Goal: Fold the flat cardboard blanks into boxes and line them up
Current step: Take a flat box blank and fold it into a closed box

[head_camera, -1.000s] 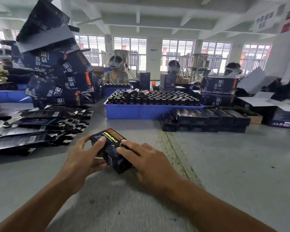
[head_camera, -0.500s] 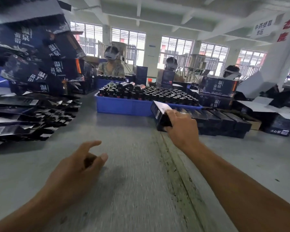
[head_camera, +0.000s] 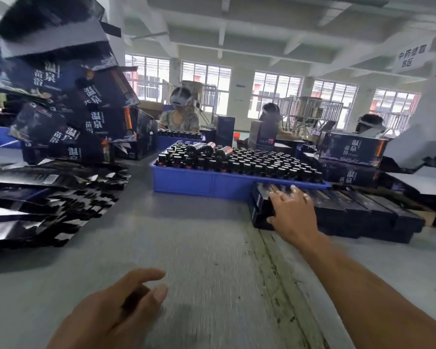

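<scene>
Now the right hand (head_camera: 291,210) lies spread, fingers flat, on the newest box (head_camera: 262,205) at the row's (head_camera: 363,212) left end, gripping nothing. Best press it flush against its neighbour. Left hand (head_camera: 111,313) hovers loosely curled, empty.

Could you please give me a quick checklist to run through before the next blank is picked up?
1. New box at the left end of the row: ok, it sits against its neighbour.
2. Right hand clear of the box: not ok, it rests on top of it.
3. Left hand free: ok, it is open and empty above the table.
4. Blanks available: ok, a pile lies at the left.
5. Box flaps fully closed: cannot tell, the right hand covers the top.
</scene>
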`<action>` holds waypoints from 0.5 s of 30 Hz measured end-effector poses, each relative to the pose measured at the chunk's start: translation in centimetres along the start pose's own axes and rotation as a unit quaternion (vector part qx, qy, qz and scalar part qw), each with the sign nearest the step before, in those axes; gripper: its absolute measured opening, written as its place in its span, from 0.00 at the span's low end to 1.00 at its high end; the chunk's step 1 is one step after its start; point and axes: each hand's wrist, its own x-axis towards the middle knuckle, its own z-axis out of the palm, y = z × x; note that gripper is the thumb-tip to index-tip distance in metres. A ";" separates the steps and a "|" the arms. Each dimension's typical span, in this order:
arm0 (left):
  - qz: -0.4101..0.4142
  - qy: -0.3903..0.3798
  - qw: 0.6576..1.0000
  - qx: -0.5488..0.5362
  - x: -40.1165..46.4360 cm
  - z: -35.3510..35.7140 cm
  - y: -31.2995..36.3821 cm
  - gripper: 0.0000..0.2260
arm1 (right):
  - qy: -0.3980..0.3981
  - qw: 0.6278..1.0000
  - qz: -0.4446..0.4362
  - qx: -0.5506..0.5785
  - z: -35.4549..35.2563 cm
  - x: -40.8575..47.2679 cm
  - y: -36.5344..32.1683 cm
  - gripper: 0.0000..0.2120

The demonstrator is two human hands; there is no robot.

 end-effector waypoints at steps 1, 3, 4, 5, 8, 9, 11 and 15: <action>-0.004 0.000 1.000 -0.005 0.0 0.0 0.1 0.21 | -0.001 1.000 -0.001 -0.006 0.1 0.2 0.1 0.35; -0.007 0.001 1.000 -0.008 0.0 0.0 0.4 0.20 | -0.008 1.000 0.003 -0.015 0.2 0.6 0.0 0.35; -0.008 -0.001 1.000 -0.003 -0.1 -0.1 0.5 0.20 | -0.012 1.000 0.005 -0.014 0.3 0.7 -0.1 0.35; -0.009 -0.003 1.000 0.005 -0.2 -0.2 0.8 0.21 | -0.014 1.000 0.005 -0.009 0.3 0.8 -0.2 0.36; -0.004 -0.014 0.999 0.042 -0.3 -0.6 1.0 0.19 | -0.023 1.000 0.007 -0.009 -0.2 0.4 -0.8 0.40; -0.009 -0.026 0.998 0.052 -0.3 -0.7 0.9 0.15 | -0.019 1.000 -0.003 -0.014 -0.4 0.0 -1.0 0.41; -0.024 -0.049 0.997 0.062 -0.4 -0.7 0.7 0.08 | 0.017 0.999 -0.027 -0.006 -0.6 -1.0 -1.4 0.42; -0.010 -0.062 0.996 0.062 -0.6 -0.7 0.1 0.13 | 0.175 0.976 -0.112 0.071 0.4 -2.3 -2.5 0.32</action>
